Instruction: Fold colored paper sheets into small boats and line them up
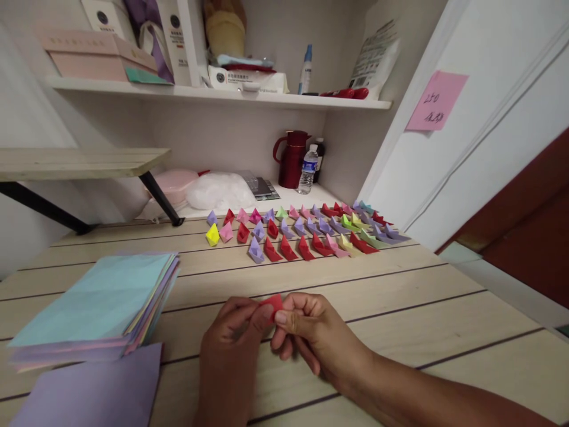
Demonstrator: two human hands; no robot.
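A small folded piece of red paper (276, 302) is pinched between both hands above the front middle of the wooden table. My left hand (237, 326) grips its left side with thumb and fingers. My right hand (306, 326) pinches the right side between thumb and forefinger, its other fingers curled below. Much of the paper is hidden by the fingertips. Beyond the hands stand several rows of small folded paper boats (304, 248) in red, purple, pink, yellow and green.
To the left lies a stack of coloured paper (93, 296), with a purple sheet (93, 388) in front. A black-legged wooden stand (84, 161) is at the back left. Behind the boats, a red jug (293, 160) and a water bottle (308, 172) stand under a white shelf (222, 95).
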